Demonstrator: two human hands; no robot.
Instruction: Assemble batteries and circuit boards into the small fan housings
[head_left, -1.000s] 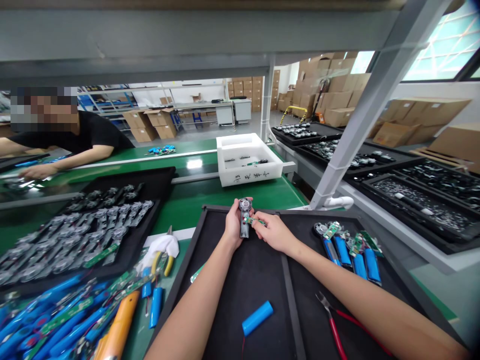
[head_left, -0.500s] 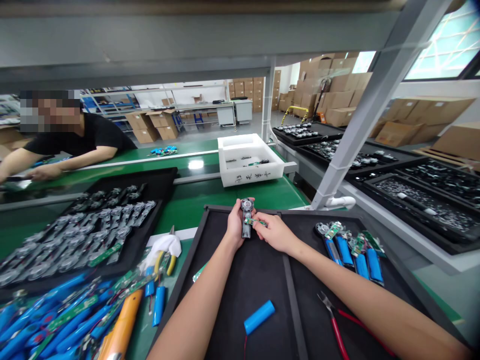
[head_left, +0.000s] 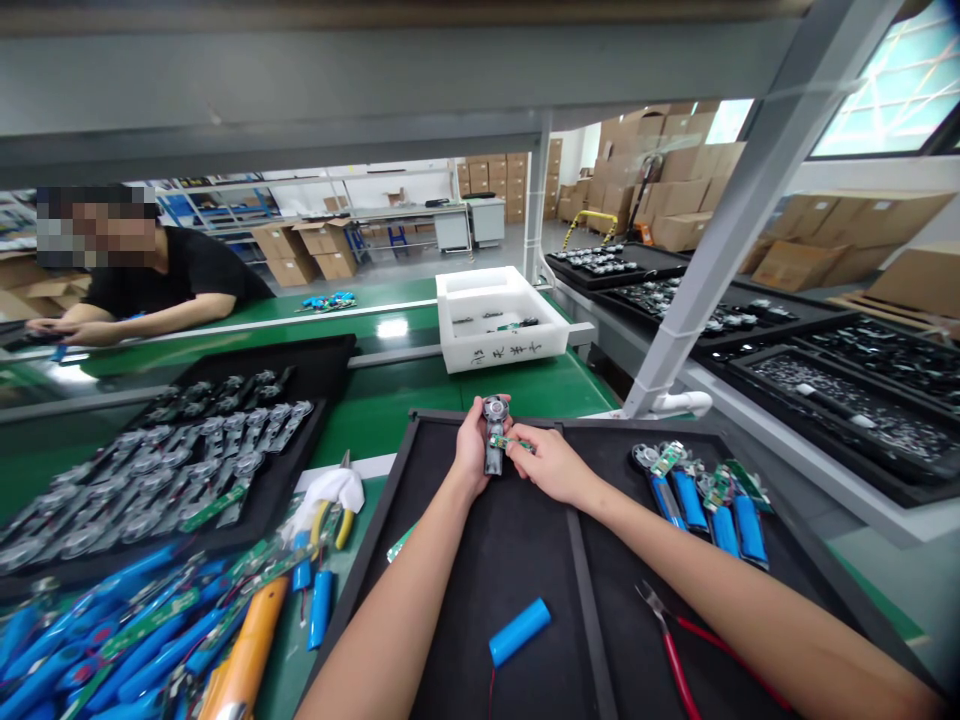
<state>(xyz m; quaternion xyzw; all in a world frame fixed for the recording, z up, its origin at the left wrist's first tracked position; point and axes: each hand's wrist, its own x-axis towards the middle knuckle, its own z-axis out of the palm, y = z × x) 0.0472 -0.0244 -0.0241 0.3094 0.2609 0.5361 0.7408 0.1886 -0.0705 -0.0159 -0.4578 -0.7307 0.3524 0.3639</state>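
Observation:
My left hand [head_left: 472, 450] grips a narrow grey housing [head_left: 492, 450] upright, with a round metal disc at its top end. My right hand [head_left: 547, 465] pinches a small green circuit board [head_left: 513, 442] against that housing. Both hands are over the far edge of a black tray [head_left: 517, 560]. Nearer on the tray lie a loose blue cylindrical cell [head_left: 520, 632] and red-handled cutters [head_left: 666, 640]. Several blue cells with green boards attached [head_left: 705, 505] lie to the right of my right hand.
Left of my tray are yellow-handled pliers [head_left: 330, 520] on a white cloth and a heap of blue cells [head_left: 127, 640]. A black tray of grey parts [head_left: 165, 460] sits on the green belt [head_left: 450, 390]. Beyond stands a white foam box [head_left: 499, 320]. A co-worker [head_left: 172, 285] works far left.
My hands keep the same hold on the housing and board, with almost no movement. The co-worker's arms and hands have shifted at the far left.

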